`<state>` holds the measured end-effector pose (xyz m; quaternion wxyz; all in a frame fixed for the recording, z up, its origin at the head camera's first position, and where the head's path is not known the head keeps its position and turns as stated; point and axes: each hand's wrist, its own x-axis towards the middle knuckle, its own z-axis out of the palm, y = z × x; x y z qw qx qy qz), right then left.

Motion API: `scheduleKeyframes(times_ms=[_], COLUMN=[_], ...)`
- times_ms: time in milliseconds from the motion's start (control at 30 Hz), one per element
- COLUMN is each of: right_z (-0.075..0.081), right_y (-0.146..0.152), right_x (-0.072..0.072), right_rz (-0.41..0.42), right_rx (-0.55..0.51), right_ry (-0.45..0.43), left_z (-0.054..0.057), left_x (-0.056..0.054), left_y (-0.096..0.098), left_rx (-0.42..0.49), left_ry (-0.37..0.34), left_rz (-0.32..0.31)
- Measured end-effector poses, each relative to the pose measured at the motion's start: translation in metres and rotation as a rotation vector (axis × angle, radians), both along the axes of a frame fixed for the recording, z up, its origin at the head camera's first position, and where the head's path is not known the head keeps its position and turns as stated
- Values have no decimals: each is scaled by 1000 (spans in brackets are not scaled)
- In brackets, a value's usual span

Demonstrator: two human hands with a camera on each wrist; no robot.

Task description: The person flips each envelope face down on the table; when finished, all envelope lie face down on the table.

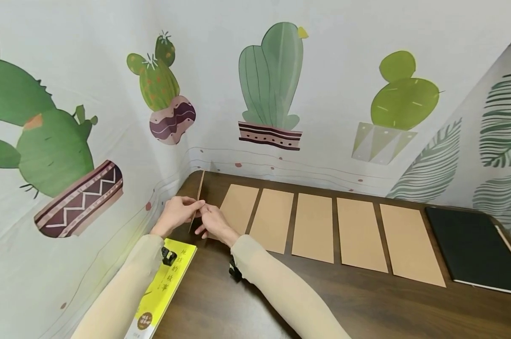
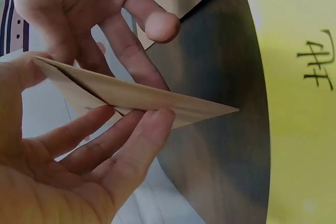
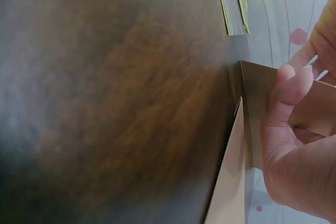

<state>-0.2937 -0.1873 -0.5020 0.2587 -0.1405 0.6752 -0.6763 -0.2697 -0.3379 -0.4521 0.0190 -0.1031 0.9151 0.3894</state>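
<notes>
A brown paper envelope stands on edge at the table's far left, between both hands. My left hand holds it, fingertips against its near face in the left wrist view, where a dark slit runs between two layers of the envelope. On the other side is my right hand, its thumb and forefinger brought together at the envelope's edge. The right wrist view shows the right hand in front of the upright envelope, with the left hand beyond. Part of the envelope is hidden behind the fingers.
Several flat brown envelopes lie in a row across the table. A yellow book lies at the left under my left forearm. A black notebook is at the right end. Cactus-print fabric hangs behind.
</notes>
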Motion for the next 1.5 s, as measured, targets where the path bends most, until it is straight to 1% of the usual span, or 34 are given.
scheduleKeyframes(times_ms=[133,200,367,467,533,600,733,833,900,967,1067,1133,1267,1333,1500], right_z=[-2,-3,-3,-3,-4,-4,-3,-1,0,1,1,0,-3,-4,-7], right_y=[-3,-4,-5,-4,-3,-3,-3,-5,-6,-7,-9,-10,-11,-13,-19], right_x=[-3,-4,-7,-8,-9,-9,-7,-6,-6,-7,-9,-11,-13,-14,-18], right_rz=[8,8,21,16,-3,-31,-111,-179,-224,-264,-307,-321,-332,-326,-273], right_rx=[15,28,58,62,63,69,94,102,114,136,195,235,314,369,511], right_ry=[-4,2,13,9,3,2,8,16,33,55,93,111,177,225,329], left_z=[0,1,7,11,13,14,16,16,15,14,12,9,2,-1,-10], left_x=[-1,-1,2,4,4,5,5,6,6,7,8,8,7,5,0], left_y=[-2,-3,-4,-5,-5,-6,-7,-9,-10,-13,-19,-22,-28,-31,-38], left_rx=[64,44,-36,-34,-34,-34,-10,19,17,11,-32,-66,-118,-141,-225], left_ry=[3,28,92,111,125,146,192,202,195,172,128,93,27,0,-44], left_rz=[42,66,79,76,89,114,193,242,259,264,246,228,202,193,161])
